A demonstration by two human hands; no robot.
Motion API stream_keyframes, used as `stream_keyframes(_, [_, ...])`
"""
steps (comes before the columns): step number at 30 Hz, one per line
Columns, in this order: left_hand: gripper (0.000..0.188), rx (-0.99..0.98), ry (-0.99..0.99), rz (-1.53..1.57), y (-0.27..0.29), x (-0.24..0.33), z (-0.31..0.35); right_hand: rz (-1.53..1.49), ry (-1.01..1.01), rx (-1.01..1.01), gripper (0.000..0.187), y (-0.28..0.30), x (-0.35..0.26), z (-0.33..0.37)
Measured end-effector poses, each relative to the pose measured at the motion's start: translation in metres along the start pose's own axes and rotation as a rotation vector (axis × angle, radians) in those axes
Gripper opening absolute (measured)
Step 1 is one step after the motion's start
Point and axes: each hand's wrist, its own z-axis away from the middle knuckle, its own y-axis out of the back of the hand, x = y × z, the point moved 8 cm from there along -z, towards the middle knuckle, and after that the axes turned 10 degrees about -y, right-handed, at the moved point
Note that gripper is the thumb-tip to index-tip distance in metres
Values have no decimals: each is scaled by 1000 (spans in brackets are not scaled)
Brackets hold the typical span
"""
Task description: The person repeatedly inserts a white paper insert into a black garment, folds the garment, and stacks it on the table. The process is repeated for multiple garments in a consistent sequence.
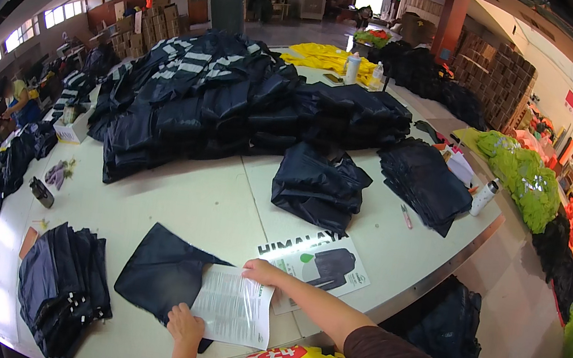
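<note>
A flat navy fabric pouch [162, 268] lies on the white table in front of me. Over its right part rests a glossy white sheet [230, 308] covered with small print. My right hand [260, 271] pinches the sheet at its upper edge. At the pouch's lower edge, beside the sheet's left side, my left hand [185, 323] has its fingers curled on the dark fabric. Partly under my right forearm is a printed card [333, 264] with a picture of a dark garment bag.
A stack of navy pouches [63, 286] sits at left, another pile [426, 185] at right. Folded navy garments [237, 112] form a long heap across the far side. Nearer lies one folded bundle [321, 184]. A white bottle [484, 197] and snips [407, 216] are at right.
</note>
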Motion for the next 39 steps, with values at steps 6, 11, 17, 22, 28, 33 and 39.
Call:
stream_keyframes(6, [10, 42, 28, 29, -7, -28, 21, -57, -43, 38, 34, 6, 1, 13])
stream_keyframes(11, [10, 115, -72, 47, -11, -34, 24, -118, -64, 77, 33, 7, 13, 18])
stream_keyframes(17, [11, 120, -320, 105, 4, -14, 36, -131, -66, 55, 24, 2, 5, 20])
stream_keyframes(22, [19, 138, -310, 126, 8, -17, 41, 64, 111, 117, 21, 2, -19, 7])
stream_keyframes(28, [13, 225, -321, 303, 12, -12, 46, -295, -114, -1, 18, 2, 5, 16])
stream_keyframes(33, [12, 142, -340, 357, -14, -1, 53, -149, -87, -8, 25, -33, -18, 19])
stream_keyframes(39, [14, 53, -120, 325, -11, -4, 39, -666, -268, -137, 35, -7, 32, 31])
